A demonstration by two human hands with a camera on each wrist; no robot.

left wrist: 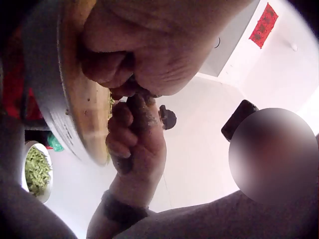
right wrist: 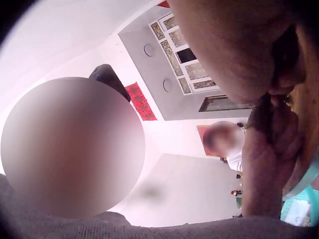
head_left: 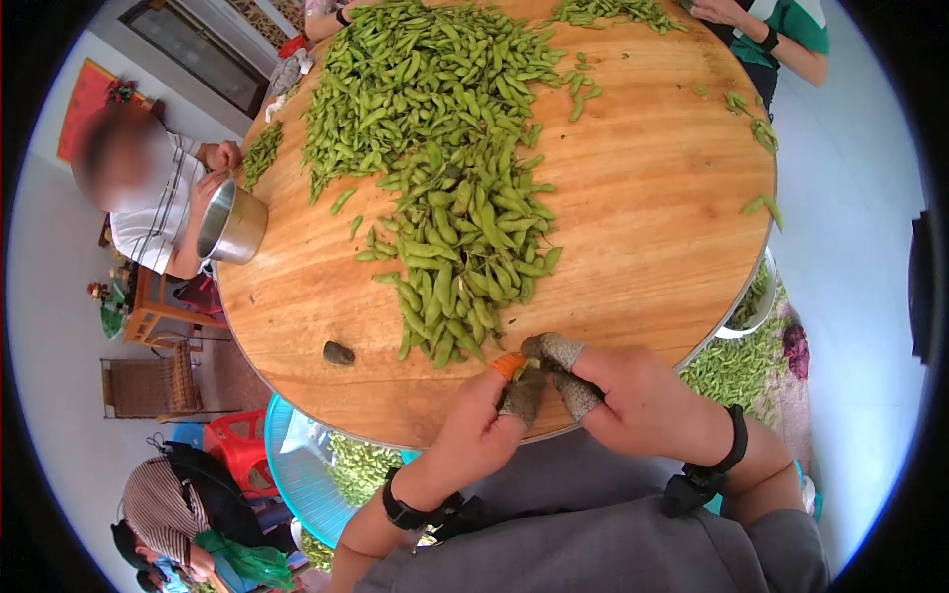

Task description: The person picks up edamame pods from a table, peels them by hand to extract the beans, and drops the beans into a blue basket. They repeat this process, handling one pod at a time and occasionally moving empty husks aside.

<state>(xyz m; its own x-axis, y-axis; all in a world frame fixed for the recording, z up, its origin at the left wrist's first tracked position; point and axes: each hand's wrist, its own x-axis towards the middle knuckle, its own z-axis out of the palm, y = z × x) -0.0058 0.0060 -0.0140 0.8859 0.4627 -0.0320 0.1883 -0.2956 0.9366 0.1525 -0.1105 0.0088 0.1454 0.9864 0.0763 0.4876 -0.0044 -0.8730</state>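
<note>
At the near edge of the round table, both hands meet with their fingertips together. Grey fabric covers wrap several fingertips, and an orange band circles one left finger. My left hand (head_left: 470,420) and right hand (head_left: 643,400) pinch a small green soybean pod (head_left: 521,372) between them, mostly hidden by the fingers. Just beyond the fingertips lies a long heap of soybean pods (head_left: 455,237), stretching to the table's far side. In the left wrist view the right hand (left wrist: 144,149) is seen from below, fingers curled, against the left.
The wooden table (head_left: 652,227) carries a dark finger cover (head_left: 339,353) at left. A person beside a metal pot (head_left: 237,225) sits at left; others' hands work at the far edge. Below stand a blue basket (head_left: 297,474) of shelled beans and a white bucket (head_left: 761,311) of pods.
</note>
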